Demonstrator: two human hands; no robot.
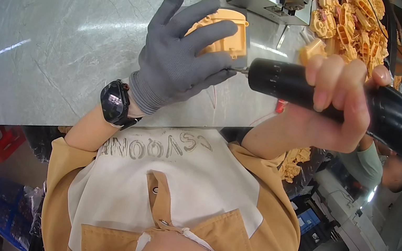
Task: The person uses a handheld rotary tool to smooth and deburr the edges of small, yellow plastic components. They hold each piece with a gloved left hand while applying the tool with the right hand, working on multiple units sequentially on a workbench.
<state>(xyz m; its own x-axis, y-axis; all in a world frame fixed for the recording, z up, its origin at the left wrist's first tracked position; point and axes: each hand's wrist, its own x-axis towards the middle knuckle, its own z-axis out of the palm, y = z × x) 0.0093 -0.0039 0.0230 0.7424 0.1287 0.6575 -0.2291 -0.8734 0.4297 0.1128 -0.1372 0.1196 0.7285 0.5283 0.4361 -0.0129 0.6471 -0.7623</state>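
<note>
Orange-yellow plastic shell, hollow and boxy, over the grey marbled bench, partly hidden under the left hand in a grey knitted glove. Cannot tell if lifted or lying flat there. Cannot tell either if held tight by the left grip: long fingers spread across, pointing finger and thumb close together at the end of the thin metal bit on a long, round, black power driver. Too small to tell if pinching a screw. Bare right hand, with its grip wrapped round the black driver, fingers curled over.

Biggest worry: hurt fingertips. Could get nicked or twisted by the bit if set spinning so close, because of glove cloth apt to catch and wind up. Could slip sideways too, if tilted, and scratch the shell. Might snag the thin red wire, loose just below the thumb, if swung low. Could bump the big heap of orange-yellow plastic pieces, near the driver, with a wide swing.
</note>
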